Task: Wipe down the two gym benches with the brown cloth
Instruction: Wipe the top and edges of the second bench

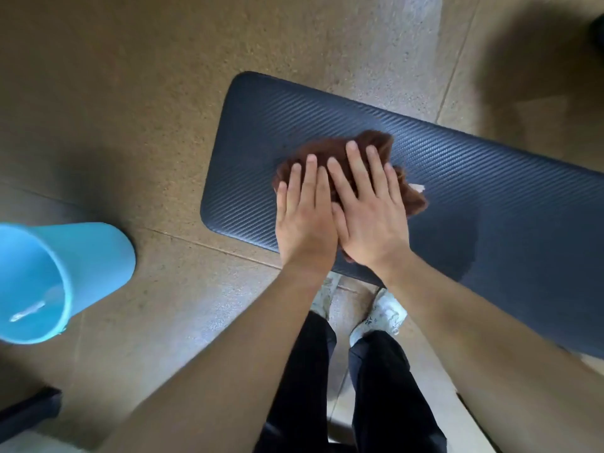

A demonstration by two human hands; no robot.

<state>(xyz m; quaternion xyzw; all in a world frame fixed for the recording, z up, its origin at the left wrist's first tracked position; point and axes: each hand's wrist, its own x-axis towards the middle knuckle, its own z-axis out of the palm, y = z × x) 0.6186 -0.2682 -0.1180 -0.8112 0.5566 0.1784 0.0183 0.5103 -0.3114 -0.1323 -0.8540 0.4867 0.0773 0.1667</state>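
— Both hands are spread flat with straight fingers, side by side. Your left hand [305, 220] and right hand [369, 217] press down on the brown cloth [376, 140], and neither curls round it.

— Where does that put me?

— On the gym bench [474, 178], the dark ribbed pad that runs off to your right. The cloth sits bunched under your palms toward the pad's left end. Only this one bench is in view, so I cannot tell how far along the job is.

— How do I do this stroke well?

— Spread the cloth wider first, because bunched like this it covers little. Then push along the pad's length in overlapping lanes, from the far edge to the near one, and take in the rounded corners. The blue bucket [81, 266] stands on the floor well to your left, with what looks like water in it, if the cloth wants rinsing.

— Anything small?

— A white fleck [418, 188] lies on the pad just beside the cloth's right edge. Sweep across it.
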